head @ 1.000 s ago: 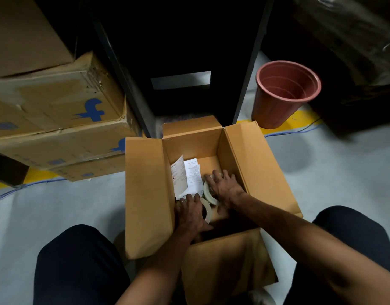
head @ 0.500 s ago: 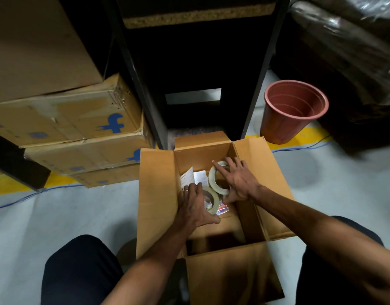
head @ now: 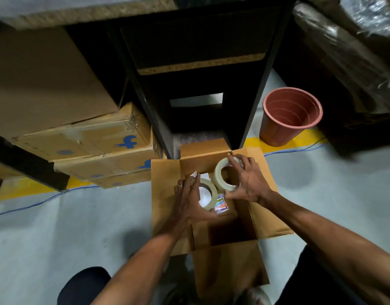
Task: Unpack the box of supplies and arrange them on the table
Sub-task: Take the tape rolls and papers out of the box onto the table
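An open brown cardboard box (head: 165, 194) stands on the floor between my knees. My left hand (head: 187, 201) grips one clear tape roll (head: 211, 195) above the box's left side. My right hand (head: 248, 180) grips a second clear tape roll (head: 220, 172) at the box's far right corner, fingers over its top and thumb under it. Inside the box lie white paper sheets (head: 195, 173) and a small shiny multicoloured packet (head: 220, 204).
A black table or shelf frame (head: 253, 111) rises just behind the box, with a particle-board edge (head: 200, 64) above. Stacked cardboard cartons (head: 79, 139) sit at the left. A terracotta plastic pot (head: 288, 115) stands at the right. Blue cable (head: 35, 203) runs over the grey floor.
Both hands have lifted the two tape rolls up out of the box. The camera has tilted upward, showing more of the shelf.
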Demonstrator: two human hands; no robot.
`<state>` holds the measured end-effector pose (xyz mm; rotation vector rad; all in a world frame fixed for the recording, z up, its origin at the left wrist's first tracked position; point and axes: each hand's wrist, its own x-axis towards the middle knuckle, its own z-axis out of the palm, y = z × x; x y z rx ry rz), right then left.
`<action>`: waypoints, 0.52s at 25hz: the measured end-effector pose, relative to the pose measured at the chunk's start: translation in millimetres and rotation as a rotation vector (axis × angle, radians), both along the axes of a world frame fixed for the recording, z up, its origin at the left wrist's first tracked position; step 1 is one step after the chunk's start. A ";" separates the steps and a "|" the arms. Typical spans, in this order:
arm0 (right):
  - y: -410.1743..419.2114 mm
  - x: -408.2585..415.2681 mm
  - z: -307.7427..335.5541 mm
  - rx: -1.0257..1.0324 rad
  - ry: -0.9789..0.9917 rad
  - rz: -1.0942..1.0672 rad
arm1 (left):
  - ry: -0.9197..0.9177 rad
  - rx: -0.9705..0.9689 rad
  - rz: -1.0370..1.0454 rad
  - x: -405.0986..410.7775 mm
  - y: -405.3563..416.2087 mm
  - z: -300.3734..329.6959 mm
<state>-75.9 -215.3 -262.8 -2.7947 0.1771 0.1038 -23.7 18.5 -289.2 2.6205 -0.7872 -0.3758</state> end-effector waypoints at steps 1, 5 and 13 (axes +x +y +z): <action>1.4 -6.7 15.4 0.016 0.012 -0.012 | 0.046 0.023 -0.009 -5.7 4.5 17.6; 8.9 -33.5 91.9 0.092 0.071 -0.083 | 0.207 0.094 0.013 -25.6 18.3 97.2; 20.2 -67.1 264.0 0.184 0.168 -0.078 | 0.255 0.162 0.073 -56.0 40.6 273.9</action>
